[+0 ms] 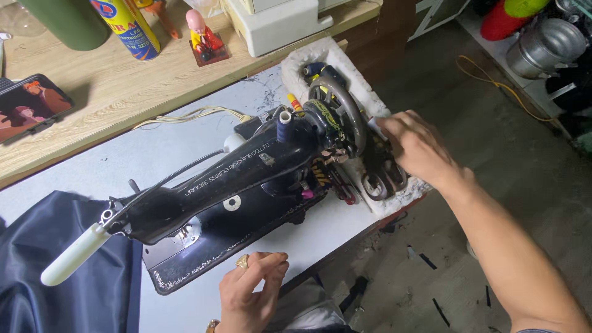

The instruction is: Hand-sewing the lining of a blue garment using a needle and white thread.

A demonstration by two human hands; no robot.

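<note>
Black and shiny, the old sewing machine [240, 185] sits on a pale grey table [179, 154] right in front of you. Its round hand wheel [342, 114] is at the far right end, next to a white foam tray [320, 58] with small tools in it.

Your right hand [416, 148] is stretched out over the tray, just beside the hand wheel. The fingers are bent and pinched around a small pale thing, but it is blurry, so you cannot tell what it is.

Your left hand [250, 290] rests at the near edge of the table, touching the front of the machine's flat black base. The fingers are curled in loosely and hold nothing. A gold ring [242, 261] is on one finger.

Dark blue cloth [68, 271] lies on the left side of the table, under a white lamp tube [74, 254] fixed to the machine's left end.

Behind the table is a wooden shelf [123, 80] with a yellow spray can [126, 24], a little toy figure [202, 34] and a phone [31, 105].
</note>
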